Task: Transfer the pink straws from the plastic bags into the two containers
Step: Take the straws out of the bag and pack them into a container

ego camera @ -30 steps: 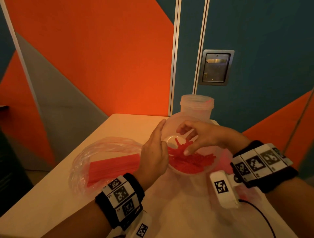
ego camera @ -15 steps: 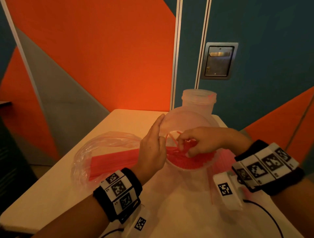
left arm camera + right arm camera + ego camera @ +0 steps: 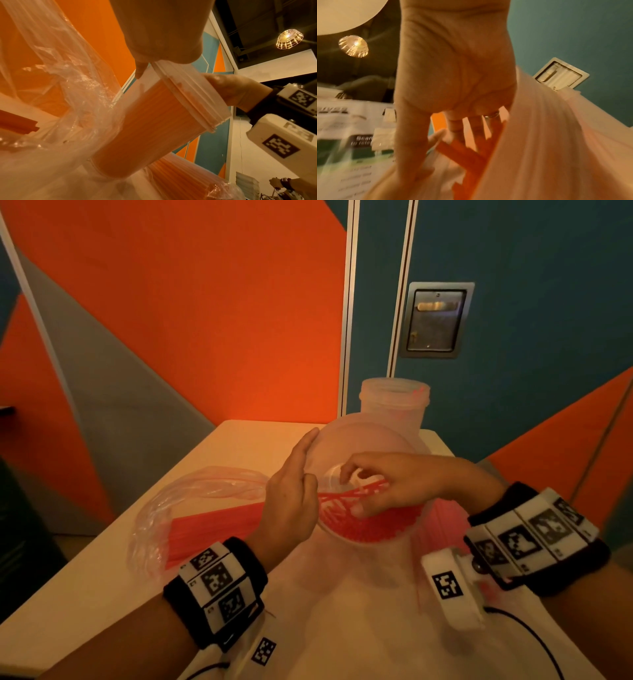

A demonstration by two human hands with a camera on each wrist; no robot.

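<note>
Closest in the head view are two black wristbands (image 3: pixel 219 587) with white square tags that carry black block patterns, one band on each wrist. Just past them, on the smooth pale table (image 3: pixel 68 594), the left hand (image 3: pixel 291 501) stands on its edge with its fingers straight and together, pressed flat against the side of the near container (image 3: pixel 359 446). This is a round, cloudy plastic tub, tipped so that its wide mouth faces the person. It is packed with thin pink straws (image 3: pixel 373 525), too many to count, and their little round ends fill the lower part of the mouth. The right hand (image 3: pixel 397 484) reaches into that mouth with its fingers bent, and its thumb and fingertips pinch a few loose straws that cross each other. From the left wrist view the tub (image 3: pixel 154 121) shows ridged rings around its rim and long straight straw lines through its wall. To the left of the tub lies a clear, crinkly plastic bag (image 3: pixel 178 508), open and shiny, with a flat bunch of pink straws inside it. More pink straws in thin plastic (image 3: pixel 445 518) lie to the right of the tub, partly hidden. Farther back stands a second container (image 3: pixel 394 405), upright and cloudy, with a ribbed neck. So there are two containers and at least two bags.
</note>
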